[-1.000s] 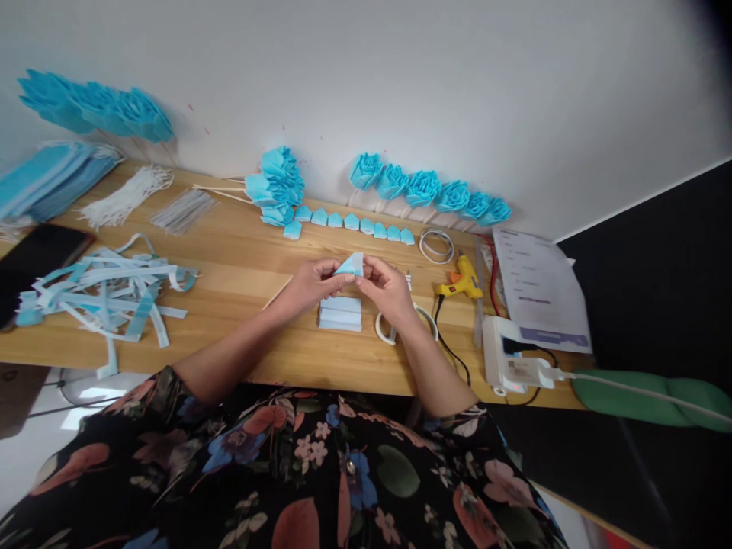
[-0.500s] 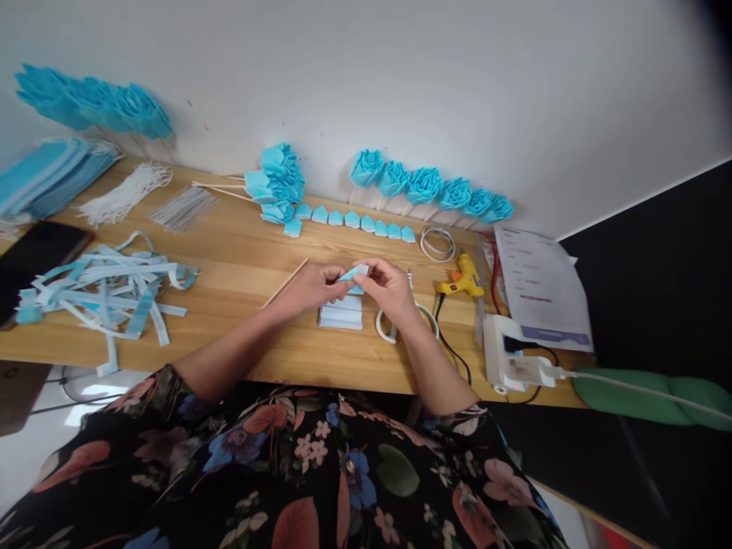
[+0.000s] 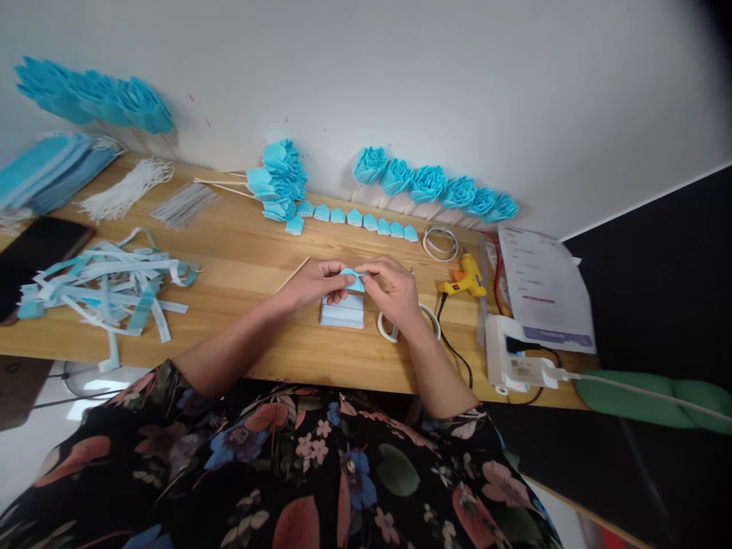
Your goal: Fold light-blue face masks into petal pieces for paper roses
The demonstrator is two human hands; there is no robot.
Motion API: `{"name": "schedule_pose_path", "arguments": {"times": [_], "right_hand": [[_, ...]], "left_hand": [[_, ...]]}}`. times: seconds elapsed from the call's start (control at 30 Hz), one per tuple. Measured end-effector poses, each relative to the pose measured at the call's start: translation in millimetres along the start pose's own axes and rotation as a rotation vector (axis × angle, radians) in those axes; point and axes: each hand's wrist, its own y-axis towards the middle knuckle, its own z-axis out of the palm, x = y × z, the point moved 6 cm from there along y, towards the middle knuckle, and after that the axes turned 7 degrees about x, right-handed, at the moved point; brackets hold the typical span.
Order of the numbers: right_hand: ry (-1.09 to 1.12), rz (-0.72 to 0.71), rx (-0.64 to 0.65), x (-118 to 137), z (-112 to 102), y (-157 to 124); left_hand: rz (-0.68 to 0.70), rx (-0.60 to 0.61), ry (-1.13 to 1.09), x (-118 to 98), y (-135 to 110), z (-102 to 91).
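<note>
Between my two hands is a small folded piece of light-blue mask fabric (image 3: 355, 281). The thumb and fingers of my left hand (image 3: 320, 283) pinch its left side. At its right edge, my right hand (image 3: 392, 286) grips it between thumb and forefinger. Just below the hands lies a stack of pale cut fabric pieces (image 3: 341, 313). A wooden stick (image 3: 294, 273) rests partly behind my left hand. Under my right wrist sits a roll of tape (image 3: 430, 319), partly covered. Beyond the hands runs a row of folded blue petals (image 3: 354, 218).
Blue fabric roses (image 3: 428, 183) on sticks lean at the wall. To the right are a yellow glue gun (image 3: 466, 278), a white power strip (image 3: 503, 354) and a paper sheet (image 3: 543, 290). Cut strips (image 3: 108, 286), a phone (image 3: 43, 255) and face masks (image 3: 57, 171) lie left.
The blue piece has been folded over further; its white, flat right end no longer shows. My right fingers have closed in on its right edge. The view has shifted slightly.
</note>
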Motion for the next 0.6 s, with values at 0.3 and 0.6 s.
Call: {"name": "schedule_pose_path", "arguments": {"times": [0.3, 0.6], "right_hand": [[-0.058, -0.092, -0.039, 2.2, -1.0, -1.1], [0.069, 0.058, -0.042, -5.2, -2.5, -2.5]], "left_hand": [[0.004, 0.002, -0.073, 2.0, -1.2, 1.3], [0.003, -0.064, -0.032, -0.1, -0.8, -2.7]]}}
